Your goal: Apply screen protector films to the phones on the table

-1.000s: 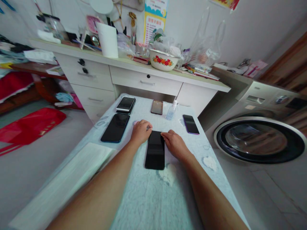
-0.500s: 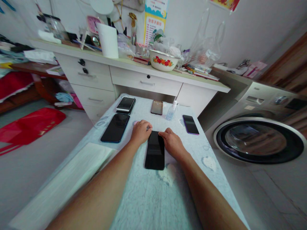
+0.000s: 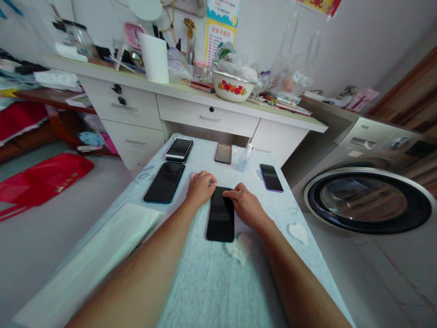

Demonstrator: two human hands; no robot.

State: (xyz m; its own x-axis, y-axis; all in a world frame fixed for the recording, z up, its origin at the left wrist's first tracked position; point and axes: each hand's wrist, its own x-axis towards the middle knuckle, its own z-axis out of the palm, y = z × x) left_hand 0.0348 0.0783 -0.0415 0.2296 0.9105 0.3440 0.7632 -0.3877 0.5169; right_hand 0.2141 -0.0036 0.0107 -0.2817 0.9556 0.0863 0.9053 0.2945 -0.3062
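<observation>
A black smartphone point(image 3: 220, 219) lies screen up on the cloth-covered table in front of me. My left hand point(image 3: 201, 187) is at its upper left corner, fingers curled together; a small greyish bit shows between thumb and forefinger, too small to name. On the upper right, my right hand point(image 3: 246, 205) grips the phone's edge, with the thumb lying over the glass and the other fingers folded beside it. Another dark smartphone point(image 3: 165, 182) rests left of my left hand. Behind my hands stand a clear spray bottle point(image 3: 243, 159) and a brownish phone case point(image 3: 223, 153).
Stacked phones point(image 3: 179, 149) sit at the table's far left, and a purple-edged phone point(image 3: 271, 177) at the right. A long pale folded sheet point(image 3: 92, 259) runs along the left edge. Beyond are a white drawer desk point(image 3: 208, 114) and a washing machine point(image 3: 368, 196).
My right thumb has slid slightly left, farther over the phone's screen near its top. My left hand and the phone look nearly unmoved.
</observation>
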